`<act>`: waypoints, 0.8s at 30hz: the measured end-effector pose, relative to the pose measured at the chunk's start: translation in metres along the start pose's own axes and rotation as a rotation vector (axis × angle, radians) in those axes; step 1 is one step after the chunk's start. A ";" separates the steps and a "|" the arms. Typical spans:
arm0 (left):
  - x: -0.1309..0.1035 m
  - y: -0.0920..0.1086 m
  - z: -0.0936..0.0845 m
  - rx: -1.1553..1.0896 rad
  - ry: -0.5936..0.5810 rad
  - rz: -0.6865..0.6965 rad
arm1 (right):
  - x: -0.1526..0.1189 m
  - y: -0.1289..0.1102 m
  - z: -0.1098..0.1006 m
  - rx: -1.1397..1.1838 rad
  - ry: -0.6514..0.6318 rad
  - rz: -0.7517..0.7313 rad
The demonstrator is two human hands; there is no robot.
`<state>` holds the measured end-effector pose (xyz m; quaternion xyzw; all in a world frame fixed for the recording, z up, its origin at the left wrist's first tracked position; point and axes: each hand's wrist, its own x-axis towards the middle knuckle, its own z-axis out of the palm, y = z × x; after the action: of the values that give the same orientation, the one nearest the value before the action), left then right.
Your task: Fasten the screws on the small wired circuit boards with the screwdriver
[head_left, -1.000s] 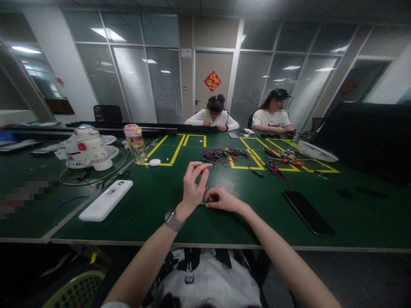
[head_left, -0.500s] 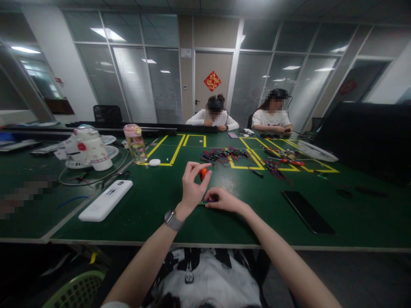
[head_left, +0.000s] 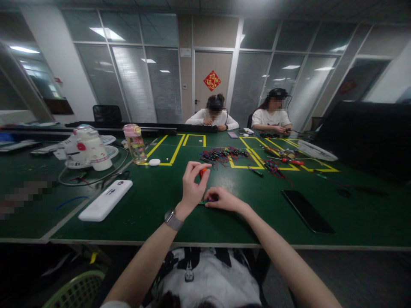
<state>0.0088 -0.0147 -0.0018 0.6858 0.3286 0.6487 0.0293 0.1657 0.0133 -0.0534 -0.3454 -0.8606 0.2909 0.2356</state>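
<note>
My left hand [head_left: 193, 184], with a grey watch on its wrist, is raised over the table, thumb and fingers closed around an orange-red tool handle [head_left: 203, 172]. Only part of the handle shows, and I cannot make out its lower end. Just below and to the right, my right hand [head_left: 222, 199] rests low on the table. Its fingers pinch a small green circuit board [head_left: 202, 202] with dark wires, mostly covered by the fingers. Beyond both hands lies a pile of small boards with red and blue wires [head_left: 224, 154].
On the left are a white power bank [head_left: 105, 201], a pink-lidded bottle [head_left: 135, 143] and a white jug [head_left: 98, 149]. A black phone [head_left: 307, 211] lies right. Red-handled tools [head_left: 293, 161] lie farther back, near a white tray [head_left: 317, 150]. Two people sit opposite.
Hardly anything differs. The fingers of my left hand have shifted slightly around the orange-red handle; my right hand stays in place with the board.
</note>
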 end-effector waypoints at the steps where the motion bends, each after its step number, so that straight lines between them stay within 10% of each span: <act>1: 0.000 0.000 0.000 0.014 0.011 0.004 | 0.000 0.000 0.000 -0.001 0.000 0.001; 24: 0.000 0.000 -0.001 0.027 0.011 0.013 | 0.000 0.002 0.000 0.012 -0.004 -0.005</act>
<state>0.0080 -0.0150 -0.0021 0.6844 0.3331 0.6484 0.0141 0.1664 0.0144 -0.0551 -0.3413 -0.8600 0.2962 0.2369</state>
